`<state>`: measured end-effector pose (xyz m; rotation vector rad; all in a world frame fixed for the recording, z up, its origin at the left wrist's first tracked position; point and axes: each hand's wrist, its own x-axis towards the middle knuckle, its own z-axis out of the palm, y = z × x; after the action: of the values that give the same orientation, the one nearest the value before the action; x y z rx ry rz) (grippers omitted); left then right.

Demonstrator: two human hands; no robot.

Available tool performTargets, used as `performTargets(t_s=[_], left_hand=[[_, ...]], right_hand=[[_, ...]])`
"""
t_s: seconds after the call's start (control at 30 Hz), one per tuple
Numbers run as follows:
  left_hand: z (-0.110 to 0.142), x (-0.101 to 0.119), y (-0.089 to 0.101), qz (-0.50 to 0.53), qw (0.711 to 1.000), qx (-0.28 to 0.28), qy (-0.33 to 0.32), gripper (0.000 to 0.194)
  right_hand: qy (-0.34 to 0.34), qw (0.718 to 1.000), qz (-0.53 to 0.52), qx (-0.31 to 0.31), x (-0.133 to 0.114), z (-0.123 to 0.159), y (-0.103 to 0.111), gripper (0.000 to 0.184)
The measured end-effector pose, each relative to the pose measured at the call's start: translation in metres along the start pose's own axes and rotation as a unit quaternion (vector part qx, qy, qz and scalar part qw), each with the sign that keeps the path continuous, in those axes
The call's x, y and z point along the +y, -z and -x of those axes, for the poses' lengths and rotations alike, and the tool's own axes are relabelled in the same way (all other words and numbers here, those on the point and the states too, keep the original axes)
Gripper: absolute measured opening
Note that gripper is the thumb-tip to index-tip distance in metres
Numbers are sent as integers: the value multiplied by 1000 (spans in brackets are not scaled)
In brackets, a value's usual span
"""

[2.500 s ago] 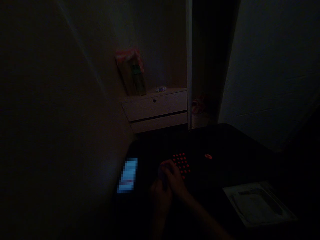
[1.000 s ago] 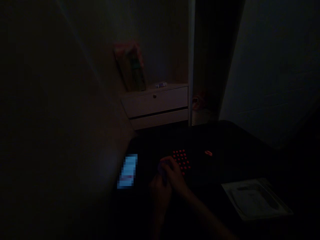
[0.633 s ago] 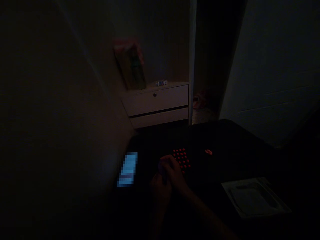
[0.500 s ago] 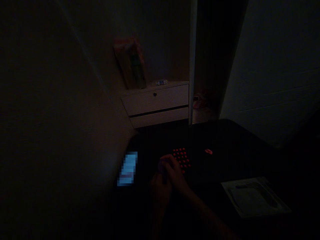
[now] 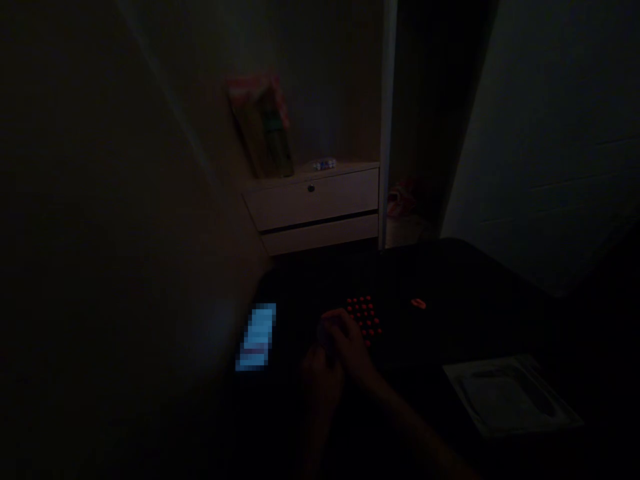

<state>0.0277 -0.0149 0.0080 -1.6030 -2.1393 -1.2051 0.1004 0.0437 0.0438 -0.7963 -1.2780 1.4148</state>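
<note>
The room is very dark. My right hand [image 5: 350,340] is closed over a small, dark purplish rounded object [image 5: 326,331], whose kind I cannot make out. Just below it, my left hand [image 5: 320,375] is closed against the same object, its fingertips largely lost in shadow. Beside my right hand, small red dots [image 5: 364,315] lie in rows on the dark table [image 5: 310,287]; the hand covers part of them. Farther right is a small orange-red loop-shaped piece [image 5: 419,303].
A lit, blurred-out rectangle [image 5: 257,337] lies at the table's left side. On the right is a flat, pale packet or sheet [image 5: 510,397]. Behind the table stand pale drawers [image 5: 320,200], with a reddish bag-like item [image 5: 260,127] and a small bluish-white item [image 5: 325,164] on top.
Both hands stay nearly in place around the purplish object. The whole view has shifted very slightly, and nothing else has visibly moved.
</note>
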Motion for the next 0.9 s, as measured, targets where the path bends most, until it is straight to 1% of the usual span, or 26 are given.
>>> performTargets(t_s=[0.1,0.27,0.4,0.67,0.77,0.9], left_hand=[[-1,1,1,15,1000,-10,-7,16],[0,1,0,5,1000,9,-11,14],[0,0,-1,-4,1000,5,-14,15],[0,0,0,-6,1000,8,-17,16],[-1,1,1,1,1000,14,-24,19],[-1,1,1,1,1000,8,-21,15]], right_hand=[[1,1000,6,0,1,0,0,14],[-1,1000,4,2,1,-1,-1,14],[-6,1000,3,4,-1,-1,-1,14],[2,1000,-1,5,7,-3,0,13],[-1,1000,4,3,6,-2,0,15],[1,1000,6,3,3,-1,0,14]])
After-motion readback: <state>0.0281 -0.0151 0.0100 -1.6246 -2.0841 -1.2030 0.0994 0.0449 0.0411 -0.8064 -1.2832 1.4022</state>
